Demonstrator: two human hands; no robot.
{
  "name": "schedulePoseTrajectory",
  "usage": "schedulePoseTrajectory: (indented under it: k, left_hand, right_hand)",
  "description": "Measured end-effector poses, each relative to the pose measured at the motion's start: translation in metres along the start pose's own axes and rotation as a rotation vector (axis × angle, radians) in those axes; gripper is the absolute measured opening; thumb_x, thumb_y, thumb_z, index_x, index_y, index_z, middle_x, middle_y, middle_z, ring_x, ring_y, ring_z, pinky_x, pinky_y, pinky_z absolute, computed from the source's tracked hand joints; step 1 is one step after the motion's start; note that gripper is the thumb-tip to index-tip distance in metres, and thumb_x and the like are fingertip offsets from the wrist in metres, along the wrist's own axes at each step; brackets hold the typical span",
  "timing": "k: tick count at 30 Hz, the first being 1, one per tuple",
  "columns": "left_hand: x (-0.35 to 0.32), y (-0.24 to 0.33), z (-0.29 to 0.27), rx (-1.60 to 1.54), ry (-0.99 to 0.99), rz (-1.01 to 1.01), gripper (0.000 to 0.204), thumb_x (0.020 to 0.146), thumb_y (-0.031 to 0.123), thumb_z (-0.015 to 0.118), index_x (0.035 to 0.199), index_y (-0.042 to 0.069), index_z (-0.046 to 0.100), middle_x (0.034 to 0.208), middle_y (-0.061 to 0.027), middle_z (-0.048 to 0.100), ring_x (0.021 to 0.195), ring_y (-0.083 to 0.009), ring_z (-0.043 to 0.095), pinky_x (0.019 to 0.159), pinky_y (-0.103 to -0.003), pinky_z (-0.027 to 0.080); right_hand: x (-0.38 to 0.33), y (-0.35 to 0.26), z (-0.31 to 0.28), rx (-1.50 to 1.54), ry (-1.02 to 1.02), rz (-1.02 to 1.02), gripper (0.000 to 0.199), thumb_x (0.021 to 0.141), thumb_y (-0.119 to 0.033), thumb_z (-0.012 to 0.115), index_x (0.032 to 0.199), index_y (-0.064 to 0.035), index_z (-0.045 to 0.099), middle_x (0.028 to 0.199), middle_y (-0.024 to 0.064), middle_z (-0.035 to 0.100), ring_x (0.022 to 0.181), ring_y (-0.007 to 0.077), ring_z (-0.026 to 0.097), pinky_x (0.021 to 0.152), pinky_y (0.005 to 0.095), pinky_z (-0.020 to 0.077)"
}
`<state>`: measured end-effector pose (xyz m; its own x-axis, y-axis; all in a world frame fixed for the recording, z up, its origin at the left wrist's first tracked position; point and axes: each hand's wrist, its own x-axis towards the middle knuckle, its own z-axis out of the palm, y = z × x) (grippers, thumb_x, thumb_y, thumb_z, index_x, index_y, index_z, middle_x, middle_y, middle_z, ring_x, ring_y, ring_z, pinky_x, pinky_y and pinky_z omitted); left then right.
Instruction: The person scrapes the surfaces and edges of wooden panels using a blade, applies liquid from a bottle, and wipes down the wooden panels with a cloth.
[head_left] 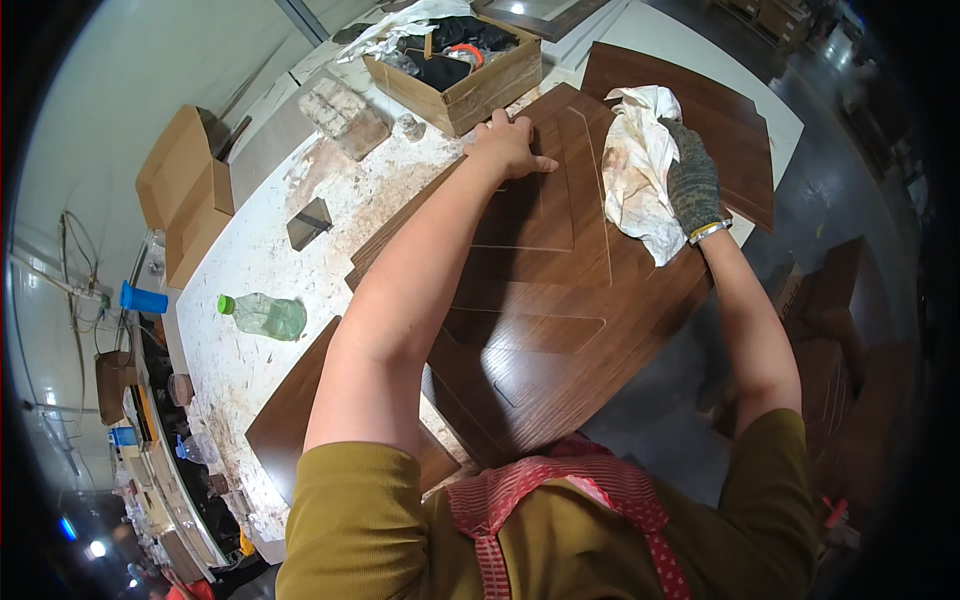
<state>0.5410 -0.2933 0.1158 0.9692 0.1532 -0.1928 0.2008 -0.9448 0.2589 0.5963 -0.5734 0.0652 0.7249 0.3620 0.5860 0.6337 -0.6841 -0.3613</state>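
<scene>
A large dark brown wood-grain panel with grooved rectangular outlines lies aslant before me. My left hand is bare, fingers spread, resting over its far left edge with the thumb on its face. A dark grey knitted glove covers my right hand, which is closed on a crumpled white cloth with brownish stains. That cloth lies against the panel's right side. Beyond it another brown panel rests on the table, and part of a further brown board shows beneath at the near left.
On the stained white table are a green-capped bottle, a small dark block and a dusty whitish block. A cardboard box of odds and ends stands at the back. Brown boxes or boards sit low on the right.
</scene>
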Motion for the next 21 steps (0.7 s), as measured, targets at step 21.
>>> schedulePoseTrajectory:
  k: [21]
  left_hand:
    - [0.044, -0.003, -0.011, 0.112, -0.364, -0.045, 0.083, 0.062, 0.057, 0.077, 0.130, 0.014, 0.055, 0.142, -0.0175, 0.038, 0.129, -0.0392, 0.036, 0.104, -0.044, 0.035]
  right_hand:
    - [-0.001, -0.017, -0.001, -0.033, 0.029, 0.000, 0.047, 0.079, -0.001, 0.050, 0.124, -0.0116, 0.054, 0.119, 0.0176, 0.055, 0.114, 0.0345, 0.050, 0.097, 0.0404, 0.0413]
